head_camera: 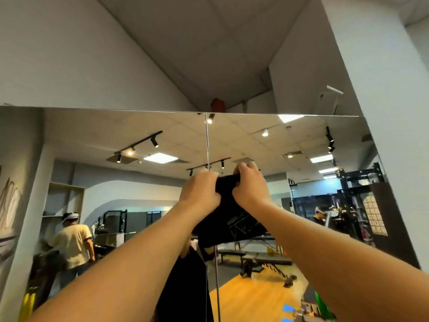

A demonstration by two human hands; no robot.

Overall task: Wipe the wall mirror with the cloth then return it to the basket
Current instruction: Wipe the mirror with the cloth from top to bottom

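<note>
Surroundings: the large frameless wall mirror [267, 145] fills the lower wall under a grey slanted ceiling [185, 43]; a thin vertical metal seam [208, 145] splits it into two panels. A red box [217, 105] sits above its top edge.
Reflections: track spotlights [137, 146], a black weight bench [267, 262] on an orange wooden floor [253, 298], a black rack [362, 182], and a person in a pale yellow shirt [73, 242] at the left.
In the way: both raised forearms and the cloth cover the seam's middle stretch.
Cloth: a soft black fabric cloth with faint white print [232, 219], held up in front of the mirror near the seam, bunched at the top and hanging loose below.
Left hand [199, 190]: fingers curled, gripping the cloth's upper left edge.
Right hand [249, 184]: fingers curled over the cloth's top edge, clutching it, touching the left hand's side.
Arms: both stretched upward and forward, wrists close together.
</note>
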